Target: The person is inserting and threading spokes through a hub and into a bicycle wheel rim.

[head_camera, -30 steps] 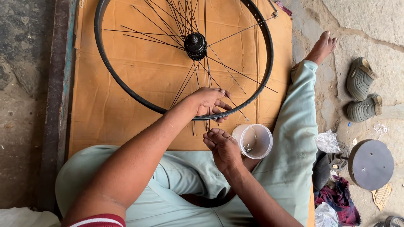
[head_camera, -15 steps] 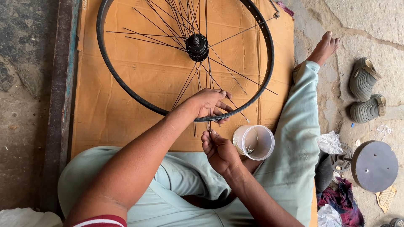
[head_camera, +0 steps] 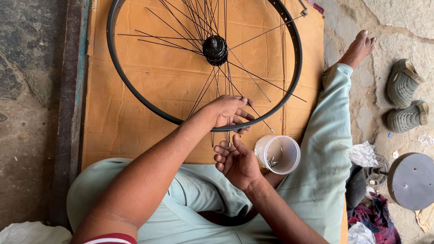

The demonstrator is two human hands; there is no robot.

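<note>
While the left hand (head_camera: 228,112) grips the rim (head_camera: 135,95), spokes (head_camera: 212,86) fan outward from the hub (head_camera: 215,49).

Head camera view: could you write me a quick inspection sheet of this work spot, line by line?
Surface: a brown cardboard sheet lies on rough stone ground.
Job's things: a black wheel rim lies flat on the cardboard, thin spokes fanning from its black hub; several spokes poke out loose past the rim.
Small parts: a clear plastic cup with small metal bits rests on the person's lap.
Hands: the left hand grips the rim's near edge; the right hand is palm up, open, just below it.
Clutter: crumpled white plastic, a round grey disc, coloured cloth.
Cables: nothing seen.
Surroundings: a pair of grey sandals on the stone; a bare foot.
</note>
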